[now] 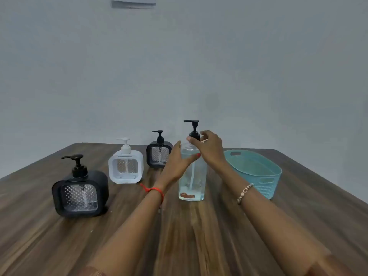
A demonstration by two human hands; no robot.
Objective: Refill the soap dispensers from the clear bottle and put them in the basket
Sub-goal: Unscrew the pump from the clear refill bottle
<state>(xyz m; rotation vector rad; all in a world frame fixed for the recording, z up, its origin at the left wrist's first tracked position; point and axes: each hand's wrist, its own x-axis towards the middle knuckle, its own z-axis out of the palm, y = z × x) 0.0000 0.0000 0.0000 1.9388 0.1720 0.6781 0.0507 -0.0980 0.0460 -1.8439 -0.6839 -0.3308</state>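
Note:
A tall clear bottle (192, 180) with a black pump top stands upright mid-table, nearly full of clear liquid. My left hand (179, 162) grips its upper body from the left, thumb across the front. My right hand (209, 146) pinches the black pump collar at the bottle's neck. Three square dispensers stand to the left: a black dispenser (79, 192) nearest, a white dispenser (125, 166) behind it, and a second black dispenser (159, 154) at the back. A teal basket (256, 172) sits to the right, nothing visible in it.
A dark wood-grain table (179, 236) carries everything, with its far edge close to a plain grey wall. The basket stands near the table's right edge. My forearms cross the front of the table toward the bottle.

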